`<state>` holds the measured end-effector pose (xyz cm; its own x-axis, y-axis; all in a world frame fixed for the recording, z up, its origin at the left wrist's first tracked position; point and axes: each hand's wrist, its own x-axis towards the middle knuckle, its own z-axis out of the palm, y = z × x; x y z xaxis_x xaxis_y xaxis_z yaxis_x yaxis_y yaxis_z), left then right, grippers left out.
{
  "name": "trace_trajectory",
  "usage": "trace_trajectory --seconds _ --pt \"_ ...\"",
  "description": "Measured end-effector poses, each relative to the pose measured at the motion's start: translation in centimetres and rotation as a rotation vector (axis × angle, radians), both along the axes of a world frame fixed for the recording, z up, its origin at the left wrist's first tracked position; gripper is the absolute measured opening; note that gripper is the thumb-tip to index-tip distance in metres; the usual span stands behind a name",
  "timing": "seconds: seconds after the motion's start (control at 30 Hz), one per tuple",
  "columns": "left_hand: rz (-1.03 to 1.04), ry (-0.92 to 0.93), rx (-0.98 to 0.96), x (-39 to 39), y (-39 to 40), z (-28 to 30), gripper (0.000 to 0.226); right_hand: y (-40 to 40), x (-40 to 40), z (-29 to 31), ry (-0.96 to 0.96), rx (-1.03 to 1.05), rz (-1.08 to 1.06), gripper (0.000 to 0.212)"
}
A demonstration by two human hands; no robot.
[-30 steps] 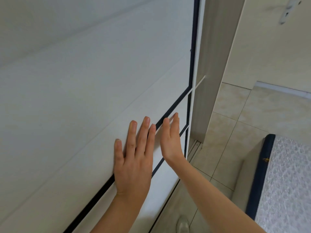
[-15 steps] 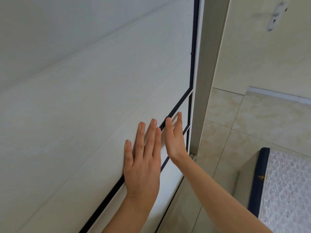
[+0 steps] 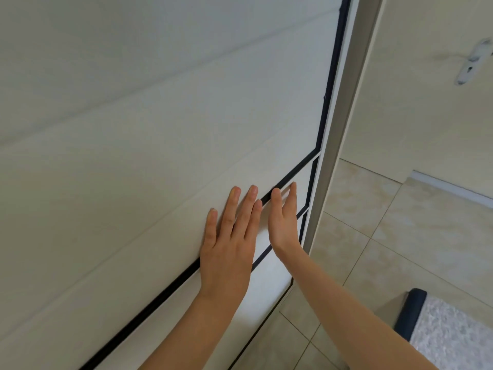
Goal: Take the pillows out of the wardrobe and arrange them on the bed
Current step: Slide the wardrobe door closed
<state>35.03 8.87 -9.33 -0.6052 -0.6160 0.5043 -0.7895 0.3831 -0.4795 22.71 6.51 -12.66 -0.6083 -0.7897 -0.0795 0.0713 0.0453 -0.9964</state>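
Presently: left hand [image 3: 226,252] flat, fingers spread, grip open, palm pressed on the white wardrobe door [image 3: 160,129]. Right hand [image 3: 284,217] just beside it, edge-on against the same door, grip open, holding nothing. Door has black trim lines. Pillows not in view. Bed [image 3: 450,335] corner at lower right, on tiled floor [image 3: 386,236].

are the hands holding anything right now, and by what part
Nothing is held. The left hand and right hand lie open and flat against the white wardrobe door.
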Motion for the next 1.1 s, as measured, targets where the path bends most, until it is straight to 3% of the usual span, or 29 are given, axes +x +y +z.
trace_trajectory --seconds 0.6,0.9,1.0,1.1 --pt "-0.025 0.035 0.078 -5.3 -2.1 0.3 0.076 -2.2 -5.6 -0.3 0.045 0.011 -0.012 0.073" --pt "0.050 0.034 0.170 -5.1 -1.7 1.1 0.096 -2.4 -5.4 -0.1 0.037 0.011 -0.012 0.074" --pt "0.022 0.063 0.221 -5.1 -1.4 1.4 0.088 -1.9 -6.1 0.3 0.043 0.089 0.021 0.089" --pt "-0.031 0.124 0.276 -5.2 -0.7 1.8 0.078 -0.8 -8.3 1.2 0.130 0.192 0.108 0.079"
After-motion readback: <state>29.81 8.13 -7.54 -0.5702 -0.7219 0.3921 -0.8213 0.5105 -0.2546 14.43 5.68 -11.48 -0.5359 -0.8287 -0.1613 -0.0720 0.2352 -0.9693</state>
